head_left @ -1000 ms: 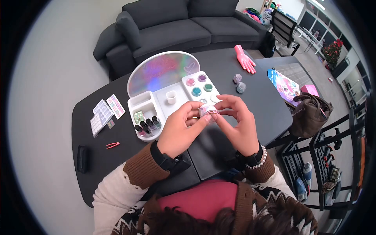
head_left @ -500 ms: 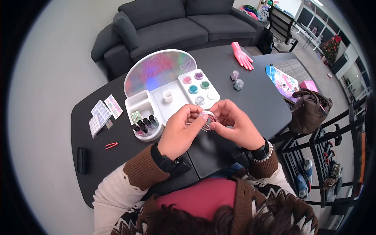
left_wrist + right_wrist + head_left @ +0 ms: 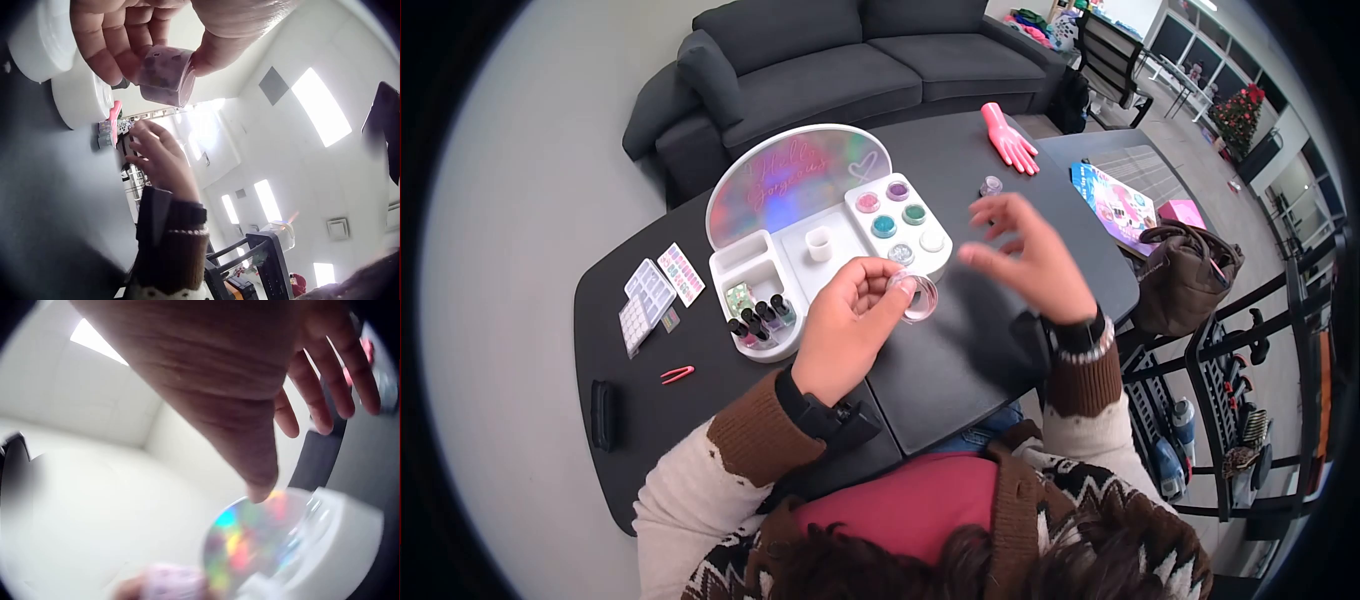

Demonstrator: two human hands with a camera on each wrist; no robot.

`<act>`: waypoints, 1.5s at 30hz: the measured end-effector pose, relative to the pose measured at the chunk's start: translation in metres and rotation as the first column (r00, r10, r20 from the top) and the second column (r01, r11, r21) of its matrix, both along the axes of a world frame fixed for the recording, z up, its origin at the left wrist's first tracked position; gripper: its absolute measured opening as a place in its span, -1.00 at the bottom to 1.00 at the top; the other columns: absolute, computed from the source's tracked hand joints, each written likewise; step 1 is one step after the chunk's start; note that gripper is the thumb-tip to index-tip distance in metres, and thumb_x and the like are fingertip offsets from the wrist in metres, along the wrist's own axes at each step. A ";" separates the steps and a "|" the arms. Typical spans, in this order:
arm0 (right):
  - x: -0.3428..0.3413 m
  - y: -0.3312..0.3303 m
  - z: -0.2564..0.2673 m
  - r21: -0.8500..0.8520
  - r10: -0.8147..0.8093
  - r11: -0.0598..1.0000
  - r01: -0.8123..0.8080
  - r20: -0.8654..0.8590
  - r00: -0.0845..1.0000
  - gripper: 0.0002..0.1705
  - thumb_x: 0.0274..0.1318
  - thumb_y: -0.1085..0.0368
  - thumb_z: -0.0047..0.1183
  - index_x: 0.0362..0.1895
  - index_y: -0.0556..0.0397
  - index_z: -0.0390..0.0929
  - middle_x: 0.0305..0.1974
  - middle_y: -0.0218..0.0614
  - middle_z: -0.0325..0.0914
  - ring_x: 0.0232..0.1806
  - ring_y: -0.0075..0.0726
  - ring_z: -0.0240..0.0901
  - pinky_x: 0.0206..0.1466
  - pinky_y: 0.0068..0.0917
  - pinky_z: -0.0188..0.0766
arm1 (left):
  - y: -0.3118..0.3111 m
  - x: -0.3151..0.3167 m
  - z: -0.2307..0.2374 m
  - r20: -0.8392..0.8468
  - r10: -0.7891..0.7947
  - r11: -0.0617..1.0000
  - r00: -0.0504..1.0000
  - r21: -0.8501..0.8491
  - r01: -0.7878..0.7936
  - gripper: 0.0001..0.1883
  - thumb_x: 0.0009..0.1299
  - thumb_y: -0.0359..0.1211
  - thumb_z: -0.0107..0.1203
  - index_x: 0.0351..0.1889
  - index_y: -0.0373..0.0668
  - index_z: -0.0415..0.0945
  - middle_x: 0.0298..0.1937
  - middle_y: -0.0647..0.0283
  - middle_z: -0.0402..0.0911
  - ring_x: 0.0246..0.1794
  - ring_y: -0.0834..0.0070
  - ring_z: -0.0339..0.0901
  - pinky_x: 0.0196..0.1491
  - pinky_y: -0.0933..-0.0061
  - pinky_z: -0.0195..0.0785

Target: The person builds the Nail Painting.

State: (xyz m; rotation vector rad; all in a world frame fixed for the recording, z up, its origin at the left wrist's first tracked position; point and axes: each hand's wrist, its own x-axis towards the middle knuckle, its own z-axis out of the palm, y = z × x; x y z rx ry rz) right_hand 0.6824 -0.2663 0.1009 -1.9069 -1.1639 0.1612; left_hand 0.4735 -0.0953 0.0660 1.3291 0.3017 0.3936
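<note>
The left hand pinches a small clear round container between thumb and fingers, in front of the white organizer. In the left wrist view that container looks pinkish and see-through, gripped at its sides by the left hand. Apart from it, the right hand hovers over the table's right part with fingers spread and holding nothing. A small glitter jar stands just beyond its fingers. Five glitter pots, among them a teal one, sit in the organizer's right tray.
Nail polish bottles stand in the organizer's left tray. Farther left lie palettes, a sticker sheet, red tweezers and a black case. A pink model hand lies at the back; a bag is at right.
The right hand has let go of the container and moved right, its fingers spreading. The left hand still holds the container, now slightly farther left. The head view has shifted a little.
</note>
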 end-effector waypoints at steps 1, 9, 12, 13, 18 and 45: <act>0.018 0.003 -0.001 -0.062 -0.135 0.988 0.139 0.070 0.988 -0.37 0.20 0.11 0.59 0.24 0.08 0.63 0.14 -0.15 0.71 0.15 -0.09 0.65 0.16 -0.22 0.65 | 0.001 0.001 0.001 0.002 0.011 1.000 1.000 -0.020 -0.011 -0.66 0.70 -0.33 0.29 0.27 -0.36 0.55 0.07 0.23 0.75 0.02 0.64 0.69 0.14 0.57 0.59; 0.095 0.017 -0.042 -0.202 -0.227 0.941 0.271 0.218 0.949 -0.50 0.10 0.40 0.41 0.16 0.11 0.63 0.06 -0.09 0.73 0.20 0.10 0.66 0.31 -0.10 0.58 | 0.007 0.000 0.007 -0.018 0.015 0.996 1.000 -0.086 -0.017 -0.64 0.70 -0.30 0.30 0.28 -0.36 0.57 0.09 0.20 0.77 0.03 0.61 0.72 0.14 0.53 0.62; 0.086 0.016 -0.041 -0.247 -0.233 0.927 0.283 0.213 0.949 -0.51 0.10 0.41 0.41 0.15 0.10 0.65 0.01 -0.08 0.70 0.13 0.09 0.68 0.25 -0.11 0.60 | 0.009 0.000 0.008 -0.052 0.028 0.994 0.998 -0.101 -0.033 -0.62 0.72 -0.27 0.26 0.33 -0.34 0.56 0.10 0.23 0.77 0.05 0.59 0.74 0.17 0.47 0.65; 0.082 0.014 -0.039 -0.268 -0.220 0.921 0.282 0.240 0.945 -0.53 0.10 0.41 0.40 0.14 0.10 0.67 -0.02 -0.08 0.69 0.09 0.09 0.69 0.23 -0.12 0.61 | 0.009 -0.001 0.010 -0.081 0.035 0.995 0.996 -0.091 -0.042 -0.60 0.74 -0.25 0.23 0.38 -0.31 0.56 0.11 0.26 0.76 0.07 0.59 0.74 0.20 0.43 0.67; 0.030 0.006 -0.009 -0.100 -0.178 0.978 0.184 0.070 0.982 -0.66 0.21 0.36 0.43 0.07 0.13 0.78 -0.05 -0.20 0.65 -0.01 -0.20 0.71 0.09 -0.24 0.71 | 0.010 0.000 0.013 -0.089 0.054 0.992 0.995 -0.111 -0.063 -0.61 0.74 -0.24 0.23 0.37 -0.30 0.57 0.13 0.26 0.76 0.11 0.55 0.76 0.23 0.39 0.71; -0.103 0.017 0.004 0.140 -0.056 0.990 0.023 0.236 0.970 -0.80 0.21 0.47 0.38 -0.08 0.05 0.74 -0.07 -0.17 0.70 -0.11 0.07 0.74 -0.03 -0.14 0.71 | 0.008 -0.002 0.005 -0.139 0.091 0.995 0.986 0.060 -0.084 -0.70 0.70 -0.31 0.29 0.25 -0.31 0.69 0.06 0.28 0.81 -0.05 0.66 0.77 0.01 0.57 0.73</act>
